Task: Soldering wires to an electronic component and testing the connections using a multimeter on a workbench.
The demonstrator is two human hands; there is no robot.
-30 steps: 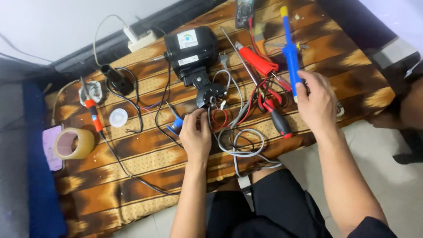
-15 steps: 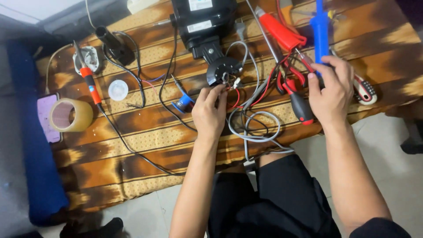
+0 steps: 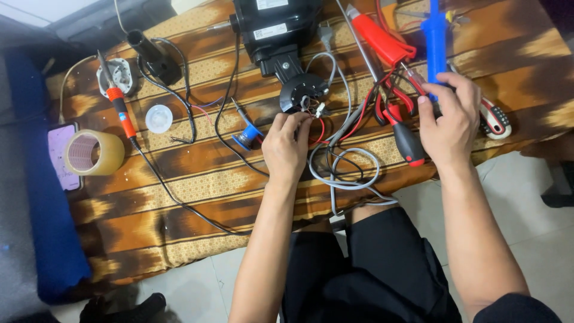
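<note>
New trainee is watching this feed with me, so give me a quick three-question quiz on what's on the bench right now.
1. True or false: the right hand holds the blue tool.
2. What do the left hand fingertips touch? A) tape roll B) wires at the black round part C) white cap
3. What colour is the grip of the soldering iron at left?

Key: 1 true; 2 B; 3 orange.

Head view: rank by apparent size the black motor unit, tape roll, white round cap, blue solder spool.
1. black motor unit, though cut off by the top edge
2. tape roll
3. white round cap and blue solder spool: too alike to rank; the spool is partly hidden.
</note>
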